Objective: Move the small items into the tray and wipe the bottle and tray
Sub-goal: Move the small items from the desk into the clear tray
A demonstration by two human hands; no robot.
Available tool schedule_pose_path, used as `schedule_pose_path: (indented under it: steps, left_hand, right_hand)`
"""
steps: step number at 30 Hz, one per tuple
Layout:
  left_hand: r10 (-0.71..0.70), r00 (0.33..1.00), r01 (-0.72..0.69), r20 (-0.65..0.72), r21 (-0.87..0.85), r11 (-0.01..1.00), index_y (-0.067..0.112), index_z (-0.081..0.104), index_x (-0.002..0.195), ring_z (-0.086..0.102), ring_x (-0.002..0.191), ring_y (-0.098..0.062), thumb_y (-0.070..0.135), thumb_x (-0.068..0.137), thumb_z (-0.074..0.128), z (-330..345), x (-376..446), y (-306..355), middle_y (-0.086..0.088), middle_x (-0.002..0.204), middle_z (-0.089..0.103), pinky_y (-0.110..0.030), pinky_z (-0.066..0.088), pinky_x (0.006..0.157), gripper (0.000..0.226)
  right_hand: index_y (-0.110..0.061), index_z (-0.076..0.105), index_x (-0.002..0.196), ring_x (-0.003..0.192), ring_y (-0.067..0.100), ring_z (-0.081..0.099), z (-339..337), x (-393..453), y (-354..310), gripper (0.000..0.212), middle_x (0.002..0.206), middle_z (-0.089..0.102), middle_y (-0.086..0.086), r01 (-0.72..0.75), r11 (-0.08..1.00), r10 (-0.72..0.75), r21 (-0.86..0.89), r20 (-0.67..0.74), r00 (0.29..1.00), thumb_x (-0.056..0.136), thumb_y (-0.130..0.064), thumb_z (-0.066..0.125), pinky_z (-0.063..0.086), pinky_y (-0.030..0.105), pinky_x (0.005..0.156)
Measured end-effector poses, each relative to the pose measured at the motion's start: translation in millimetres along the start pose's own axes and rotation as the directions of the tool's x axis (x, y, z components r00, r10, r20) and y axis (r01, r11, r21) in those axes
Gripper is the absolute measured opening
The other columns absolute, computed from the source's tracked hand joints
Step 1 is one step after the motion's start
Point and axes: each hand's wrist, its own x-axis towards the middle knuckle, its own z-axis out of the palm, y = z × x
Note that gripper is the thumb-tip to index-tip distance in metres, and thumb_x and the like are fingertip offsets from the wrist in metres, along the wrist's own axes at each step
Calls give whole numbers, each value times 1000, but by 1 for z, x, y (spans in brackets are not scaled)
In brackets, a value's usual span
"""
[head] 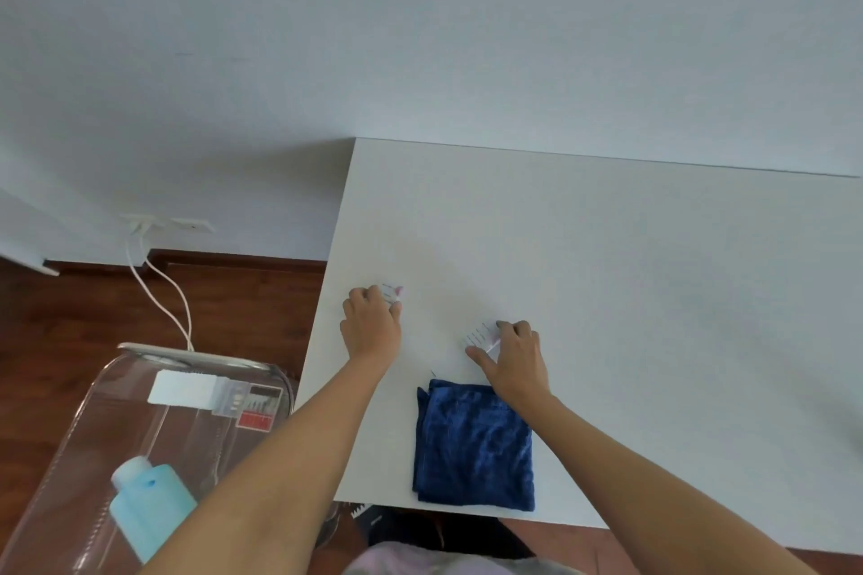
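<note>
Pale blue-grey walls meet a dark wooden floor (84,308), and a white table (607,294) stands against the wall on the right. On the table, near its left edge, the left hand (371,324) lies knuckles up with its fingers (394,306) curled over a small white item (391,292) with a pink tip and faint print; most of that item is hidden beneath the hand. Well apart to the right, the right hand (516,357) pinches a second small white printed item (481,335) between thumb and curled fingers, holding it down on the table. A folded dark blue cloth (474,444) lies at the table's near edge, just below the right wrist. Left of the table and lower down sits a clear plastic tray (93,425), holding a light blue bottle (147,509) lying tilted on its side, and further back a white box (183,390) beside a clear case with a red label (250,404). Two white cables (161,294) run from wall sockets (166,223) towards the tray.
</note>
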Motion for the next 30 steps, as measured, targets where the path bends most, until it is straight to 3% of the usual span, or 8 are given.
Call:
schedule_pose_path:
  steps: [5,10,16,20,23,27,30]
  left_hand:
    - [38,998,-40,-50,-49,998,7,47,122,51,113,-28,29,95,56,5,0,1,-13,125,53,-41,50,84,36]
    - [69,995,-84,-72,-234,969,7,45,114,60,98,-31,14,92,61,6,-9,2,-15,111,61,-41,53,74,27]
    - [-11,1000,3,-14,-455,890,8,49,119,63,98,-27,16,91,64,-5,-20,-10,-13,115,64,-31,53,76,33]
    - [-14,998,-23,-58,-594,804,10,58,111,61,84,-17,21,88,69,-25,-38,-31,-6,103,66,-11,43,61,29]
    - [-80,992,-8,-93,-699,715,14,62,105,61,79,-6,19,82,76,-43,-56,-59,3,94,66,-6,47,63,27]
    - [-224,966,48,-126,-768,639,18,62,110,64,86,-9,23,83,75,-60,-81,-113,5,97,67,-15,51,72,31]
    - [-359,926,121,-120,-805,580,13,63,115,66,93,-19,21,85,73,-64,-95,-157,-3,104,69,-31,56,80,32]
  right_hand:
    - [-10,45,120,111,27,45,2,5,-7,55,120,50,11,2,996,-1,91,-10,1000,81,-39,71,46,35,85]
    - [-12,39,104,91,27,56,2,4,-14,51,101,57,9,31,988,-30,149,-10,1000,77,-29,78,50,36,69]
    - [-13,43,94,76,24,59,-2,2,-28,37,88,60,6,63,970,-60,233,-21,998,78,-16,77,51,33,62]
    - [-16,46,88,68,18,57,-1,-4,-47,32,79,60,-1,83,944,-82,319,-17,997,77,-16,77,45,23,54]
    - [-18,49,90,71,22,62,6,-11,-75,28,83,65,4,121,929,-135,351,17,991,80,-19,75,52,29,59]
    - [-24,52,95,73,20,66,30,-26,-120,23,93,64,2,188,912,-233,364,84,969,84,-23,72,50,24,57]
    - [-24,54,101,73,19,68,57,-40,-151,22,99,63,5,244,906,-315,347,165,935,86,-22,69,59,37,68]
